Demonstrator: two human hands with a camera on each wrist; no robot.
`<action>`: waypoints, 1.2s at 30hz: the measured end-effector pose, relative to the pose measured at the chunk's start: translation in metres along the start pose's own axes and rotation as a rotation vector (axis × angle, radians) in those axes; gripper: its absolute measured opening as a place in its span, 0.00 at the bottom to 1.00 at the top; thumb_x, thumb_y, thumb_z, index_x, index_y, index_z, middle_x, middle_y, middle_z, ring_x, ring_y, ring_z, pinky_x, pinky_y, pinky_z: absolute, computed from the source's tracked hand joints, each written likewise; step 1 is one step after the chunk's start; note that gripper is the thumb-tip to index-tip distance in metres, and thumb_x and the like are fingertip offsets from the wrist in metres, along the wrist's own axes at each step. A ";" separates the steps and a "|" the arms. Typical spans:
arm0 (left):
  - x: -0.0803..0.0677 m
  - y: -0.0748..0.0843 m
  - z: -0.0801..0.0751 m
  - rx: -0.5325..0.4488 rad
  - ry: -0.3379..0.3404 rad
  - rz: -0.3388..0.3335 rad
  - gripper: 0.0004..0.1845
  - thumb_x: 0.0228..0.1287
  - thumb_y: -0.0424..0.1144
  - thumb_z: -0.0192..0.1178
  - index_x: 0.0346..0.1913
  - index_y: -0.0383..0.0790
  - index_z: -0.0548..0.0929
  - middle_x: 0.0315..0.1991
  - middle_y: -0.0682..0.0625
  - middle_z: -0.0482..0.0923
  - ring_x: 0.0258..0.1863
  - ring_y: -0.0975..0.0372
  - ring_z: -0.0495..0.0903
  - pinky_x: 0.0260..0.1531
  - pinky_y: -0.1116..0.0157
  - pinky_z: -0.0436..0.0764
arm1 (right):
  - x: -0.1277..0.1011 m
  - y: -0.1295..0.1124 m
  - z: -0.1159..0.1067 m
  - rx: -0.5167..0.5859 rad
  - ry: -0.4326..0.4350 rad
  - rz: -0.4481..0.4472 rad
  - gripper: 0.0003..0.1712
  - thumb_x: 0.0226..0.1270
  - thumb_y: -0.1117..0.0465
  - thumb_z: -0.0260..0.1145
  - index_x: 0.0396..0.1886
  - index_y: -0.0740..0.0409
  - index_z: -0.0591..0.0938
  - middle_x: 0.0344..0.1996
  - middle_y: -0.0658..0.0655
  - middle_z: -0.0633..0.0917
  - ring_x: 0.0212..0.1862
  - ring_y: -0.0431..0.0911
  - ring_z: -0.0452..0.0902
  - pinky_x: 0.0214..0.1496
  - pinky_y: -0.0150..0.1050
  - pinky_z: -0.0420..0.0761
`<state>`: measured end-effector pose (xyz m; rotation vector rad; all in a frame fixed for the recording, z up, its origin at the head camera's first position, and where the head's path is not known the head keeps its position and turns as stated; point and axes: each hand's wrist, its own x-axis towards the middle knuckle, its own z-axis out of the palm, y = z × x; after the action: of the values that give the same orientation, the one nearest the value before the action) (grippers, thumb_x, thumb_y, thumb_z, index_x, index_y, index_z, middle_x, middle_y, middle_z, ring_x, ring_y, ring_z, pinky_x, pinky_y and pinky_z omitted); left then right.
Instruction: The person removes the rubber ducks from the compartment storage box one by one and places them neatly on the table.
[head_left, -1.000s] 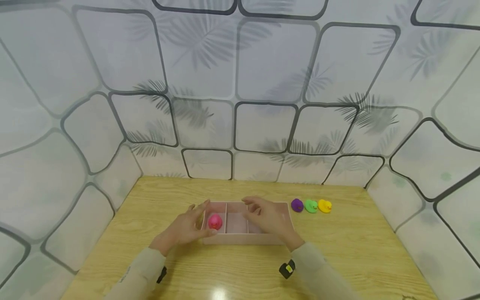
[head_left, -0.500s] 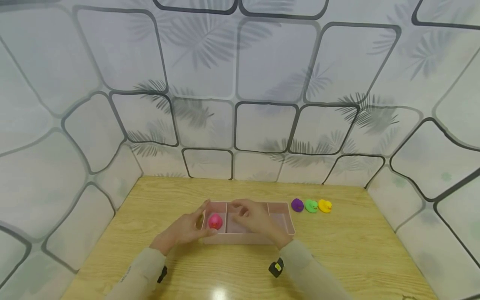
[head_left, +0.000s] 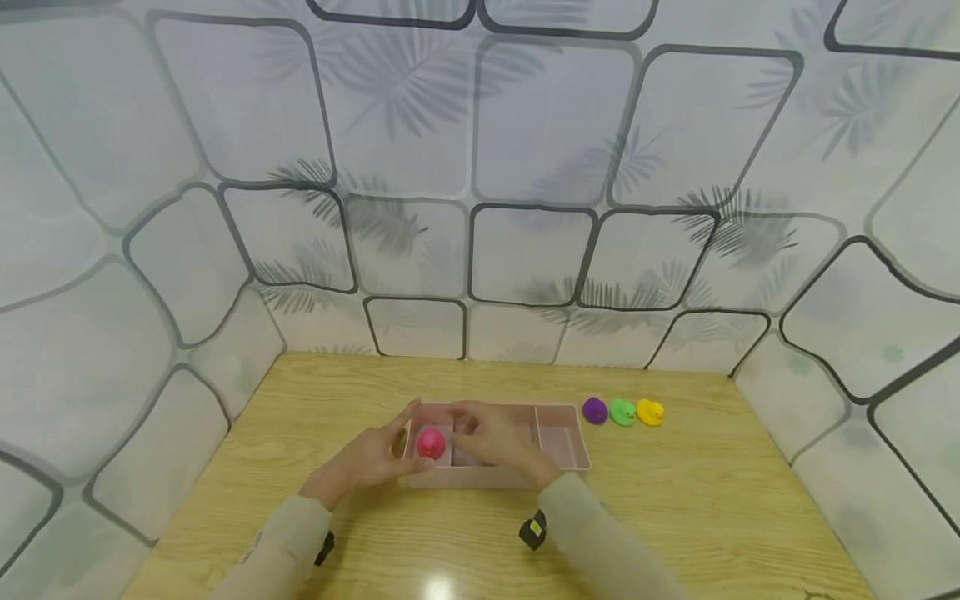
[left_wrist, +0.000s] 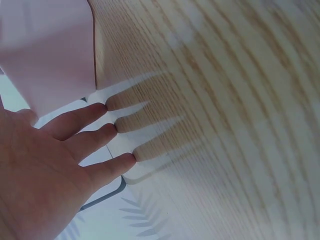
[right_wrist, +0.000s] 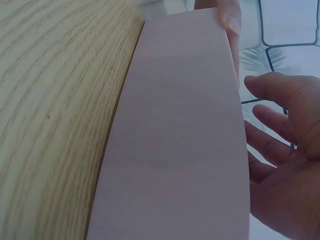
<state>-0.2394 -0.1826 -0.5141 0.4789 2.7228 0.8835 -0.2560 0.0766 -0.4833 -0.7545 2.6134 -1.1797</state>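
A pink divided tray (head_left: 491, 477) lies on the table, its long side facing me. The pink rubber duck (head_left: 431, 443) sits in its leftmost compartment. At the tray's left end is my left hand (head_left: 363, 462), its thumb touching the front rim and its index finger near the back corner. The left wrist view shows the other fingers (left_wrist: 75, 122) straight and spread beside the tray's end. My right hand (head_left: 495, 437) is over the compartments just right of the duck, holding nothing; its fingers (right_wrist: 272, 90) are loosely bent in the right wrist view. It partly hides the dividers.
A purple duck (head_left: 595, 411), a green duck (head_left: 622, 412) and a yellow duck (head_left: 649, 412) stand in a row right of the tray. Beneath everything is a wooden table (head_left: 712, 500), enclosed at the back and sides by patterned panels (head_left: 525, 250).
My right hand has moved left over the tray, toward the pink duck, uncovering the right-hand compartments. The left hand, the tray and the ducks have stayed where they were.
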 end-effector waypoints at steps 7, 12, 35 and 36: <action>-0.001 0.001 -0.001 -0.009 -0.010 -0.011 0.60 0.62 0.74 0.64 0.87 0.59 0.42 0.23 0.54 0.67 0.18 0.65 0.59 0.21 0.65 0.63 | 0.010 0.001 0.010 0.033 -0.069 -0.053 0.31 0.74 0.63 0.70 0.74 0.46 0.78 0.60 0.56 0.88 0.30 0.37 0.76 0.28 0.29 0.78; -0.002 0.003 -0.001 0.005 -0.003 -0.007 0.60 0.63 0.74 0.63 0.87 0.58 0.42 0.21 0.55 0.67 0.17 0.65 0.58 0.20 0.66 0.62 | 0.016 0.000 0.016 0.060 -0.104 -0.068 0.36 0.73 0.69 0.69 0.77 0.43 0.75 0.66 0.55 0.85 0.23 0.36 0.73 0.25 0.29 0.77; -0.002 0.001 -0.002 0.028 0.009 -0.008 0.60 0.63 0.75 0.63 0.87 0.60 0.41 0.19 0.58 0.63 0.16 0.67 0.56 0.19 0.66 0.61 | 0.043 -0.002 0.027 -0.219 -0.143 -0.073 0.25 0.63 0.60 0.80 0.61 0.52 0.87 0.50 0.48 0.90 0.47 0.39 0.81 0.56 0.36 0.83; -0.002 0.001 -0.002 0.023 0.011 -0.005 0.60 0.63 0.74 0.63 0.87 0.60 0.41 0.19 0.57 0.63 0.16 0.66 0.57 0.19 0.66 0.61 | 0.044 -0.002 0.026 -0.222 -0.149 -0.072 0.26 0.62 0.61 0.80 0.61 0.52 0.87 0.48 0.48 0.91 0.45 0.39 0.80 0.54 0.35 0.82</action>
<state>-0.2380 -0.1834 -0.5117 0.4737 2.7453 0.8569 -0.2831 0.0355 -0.4972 -0.9451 2.6383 -0.8214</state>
